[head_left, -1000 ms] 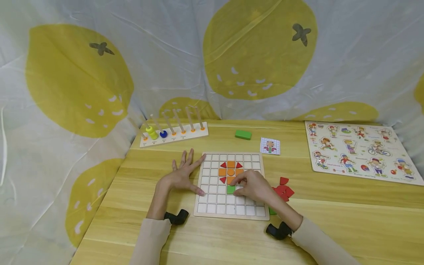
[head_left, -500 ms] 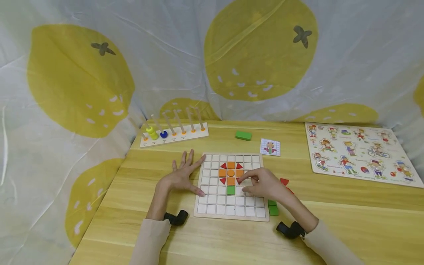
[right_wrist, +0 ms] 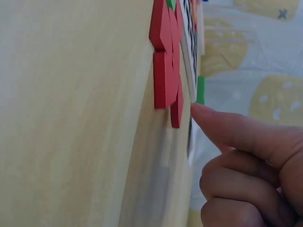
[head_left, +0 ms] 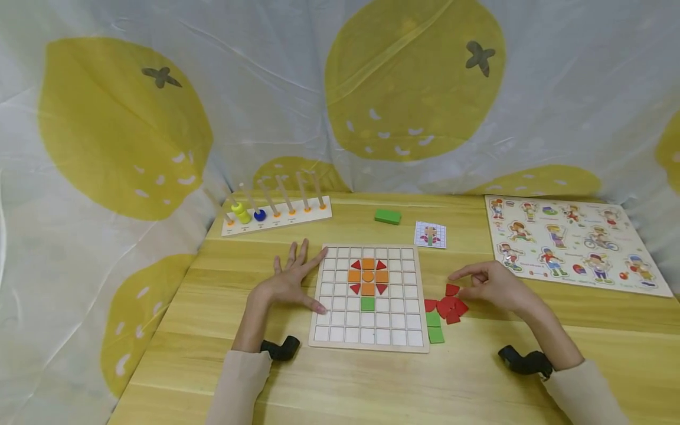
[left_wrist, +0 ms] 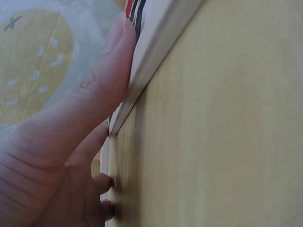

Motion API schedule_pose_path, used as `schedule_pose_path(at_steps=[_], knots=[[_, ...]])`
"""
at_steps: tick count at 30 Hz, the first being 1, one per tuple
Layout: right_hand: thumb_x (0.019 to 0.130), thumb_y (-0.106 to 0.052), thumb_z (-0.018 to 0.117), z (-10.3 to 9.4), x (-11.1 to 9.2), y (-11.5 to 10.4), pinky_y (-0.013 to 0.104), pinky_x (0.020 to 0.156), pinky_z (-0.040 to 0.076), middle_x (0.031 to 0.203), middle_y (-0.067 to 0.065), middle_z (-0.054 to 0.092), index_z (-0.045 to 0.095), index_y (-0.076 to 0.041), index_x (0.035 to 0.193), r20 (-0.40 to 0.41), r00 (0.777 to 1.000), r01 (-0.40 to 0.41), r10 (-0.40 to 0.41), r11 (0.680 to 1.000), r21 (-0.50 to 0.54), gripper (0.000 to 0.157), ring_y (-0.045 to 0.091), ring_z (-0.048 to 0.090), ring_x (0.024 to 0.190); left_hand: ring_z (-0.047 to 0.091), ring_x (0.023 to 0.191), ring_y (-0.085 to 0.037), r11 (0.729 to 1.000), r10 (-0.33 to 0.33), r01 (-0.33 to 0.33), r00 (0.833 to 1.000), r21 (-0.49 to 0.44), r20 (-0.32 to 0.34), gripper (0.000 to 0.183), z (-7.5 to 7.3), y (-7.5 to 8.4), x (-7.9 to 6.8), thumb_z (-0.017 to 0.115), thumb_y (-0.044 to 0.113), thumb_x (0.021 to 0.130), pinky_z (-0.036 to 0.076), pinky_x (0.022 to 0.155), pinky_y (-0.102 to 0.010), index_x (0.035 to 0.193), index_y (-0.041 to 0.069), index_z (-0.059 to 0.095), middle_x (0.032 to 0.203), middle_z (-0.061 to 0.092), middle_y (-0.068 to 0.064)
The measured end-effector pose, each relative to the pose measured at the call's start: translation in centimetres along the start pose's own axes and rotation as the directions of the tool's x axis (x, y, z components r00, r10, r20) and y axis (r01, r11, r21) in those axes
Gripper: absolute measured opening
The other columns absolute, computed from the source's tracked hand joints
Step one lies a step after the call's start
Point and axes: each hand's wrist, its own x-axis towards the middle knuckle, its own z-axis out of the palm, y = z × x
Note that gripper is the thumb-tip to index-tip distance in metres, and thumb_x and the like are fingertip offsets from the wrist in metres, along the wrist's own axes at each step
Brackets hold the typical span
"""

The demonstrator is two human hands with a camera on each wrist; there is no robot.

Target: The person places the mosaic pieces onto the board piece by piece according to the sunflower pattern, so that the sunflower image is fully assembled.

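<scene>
A wooden grid board (head_left: 337, 341) lies on the table. On it orange tiles (head_left: 368, 264), one of them a disc, form a cross, with red triangles (head_left: 381, 288) at its corners and one green square (head_left: 368, 304) below. My left hand (head_left: 287, 283) rests at the board's left edge, fingers spread; in the left wrist view its thumb (left_wrist: 102, 75) presses the rim. Right of the board my right hand (head_left: 496, 286) hovers by a cluster of red pieces (head_left: 450, 307), index finger and thumb apart near the top piece (head_left: 452, 290). Nothing is held in it.
Two green squares (head_left: 434, 328) lie by the board's right edge. Behind are a pattern card (head_left: 431, 234), a green block (head_left: 388, 216) and a peg stand (head_left: 276, 217) with yellow and blue beads. A picture puzzle board (head_left: 576, 245) lies at the right.
My right hand has let go of a red triangle at the cross's lower right corner and moved right, off the board, to the red pieces. The left hand has stayed put.
</scene>
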Motion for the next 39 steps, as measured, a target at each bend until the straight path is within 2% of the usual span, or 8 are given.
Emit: schedule_pose_path(at_steps=[7,15,20,23,25,29,31,39], knots=[[0.09,-0.008,0.077,-0.29,0.38,0.88,0.025,0.053,0.028,0.063,-0.005,0.03,0.073,0.001,0.124,0.075,0.997,-0.016,0.014,1.0,0.026,0.035,0.007,0.029,0.058,-0.031,0.155,-0.042,1.0,-0.001,0.001,1.0,0.005,0.002,0.133,0.0,-0.12,0.01,0.092,0.056,0.069,-0.021,0.117,-0.076,0.168,0.033,0.006,0.17,-0.028,-0.016],[0.09,-0.003,0.076,0.21,0.79,1.09,0.024,0.053,0.027,0.063,-0.005,0.028,0.075,0.0,0.119,0.054,0.998,0.028,-0.026,0.999,-0.023,0.03,0.006,0.027,0.057,-0.031,0.155,-0.042,1.0,0.0,0.0,1.0,0.007,0.005,0.133,0.1,-0.17,-0.07,0.092,0.056,0.069,-0.021,0.116,-0.076,0.168,0.032,0.006,0.17,-0.028,-0.017],[0.087,-0.007,0.08,0.36,0.86,0.97,0.025,0.052,0.028,0.061,-0.004,0.034,0.074,0.0,0.11,0.006,1.0,-0.014,0.015,0.998,-0.058,0.025,0.007,0.031,0.056,-0.03,0.155,-0.043,1.0,0.001,-0.001,1.0,0.004,-0.001,0.133,0.04,-0.09,-0.17,0.092,0.056,0.069,-0.021,0.116,-0.076,0.168,0.032,0.006,0.17,-0.028,-0.017],[0.084,-0.015,0.085,0.23,0.73,0.88,0.025,0.052,0.03,0.061,-0.005,0.037,0.071,-0.001,0.106,-0.022,0.999,-0.036,0.034,0.995,-0.097,0.03,0.007,0.033,0.056,-0.03,0.155,-0.043,1.0,0.002,-0.002,1.0,0.01,-0.003,0.133,0.03,-0.05,-0.18,0.092,0.056,0.069,-0.02,0.117,-0.076,0.168,0.032,0.007,0.17,-0.027,-0.017],[0.084,-0.016,0.086,0.06,0.62,0.89,0.025,0.052,0.03,0.061,-0.005,0.036,0.07,-0.001,0.109,-0.017,0.999,-0.041,0.04,0.995,-0.095,0.033,0.007,0.031,0.055,-0.03,0.155,-0.043,1.0,0.003,-0.003,1.0,0.008,-0.004,0.133,0.03,-0.03,-0.17,0.092,0.055,0.069,-0.02,0.117,-0.076,0.168,0.032,0.007,0.17,-0.027,-0.017],[0.088,-0.006,0.079,-0.34,0.4,0.99,0.025,0.051,0.028,0.061,-0.005,0.032,0.068,0.001,0.118,0.027,0.999,-0.039,0.041,0.998,-0.05,0.033,0.007,0.028,0.054,-0.03,0.155,-0.043,1.0,0.008,-0.008,1.0,0.007,-0.008,0.132,0.06,0.0,-0.14,0.092,0.055,0.069,-0.019,0.117,-0.076,0.168,0.031,0.007,0.17,-0.027,-0.018],[0.088,-0.003,0.077,-0.42,0.35,0.96,0.025,0.052,0.028,0.061,-0.006,0.031,0.069,0.002,0.118,0.032,0.999,-0.038,0.04,0.998,-0.047,0.031,0.007,0.027,0.054,-0.03,0.155,-0.044,1.0,0.01,-0.01,1.0,0.007,-0.009,0.133,0.06,-0.02,-0.16,0.092,0.055,0.069,-0.019,0.117,-0.077,0.168,0.031,0.007,0.17,-0.027,-0.018],[0.081,-0.021,0.089,-0.01,0.56,0.74,0.024,0.054,0.032,0.06,-0.006,0.037,0.071,-0.003,0.101,-0.009,0.998,-0.055,0.054,0.991,-0.126,0.033,0.007,0.035,0.055,-0.03,0.155,-0.044,1.0,0.011,-0.011,1.0,0.0,-0.007,0.133,0.08,-0.2,-0.13,0.092,0.055,0.069,-0.02,0.116,-0.077,0.168,0.031,0.006,0.17,-0.027,-0.018]])
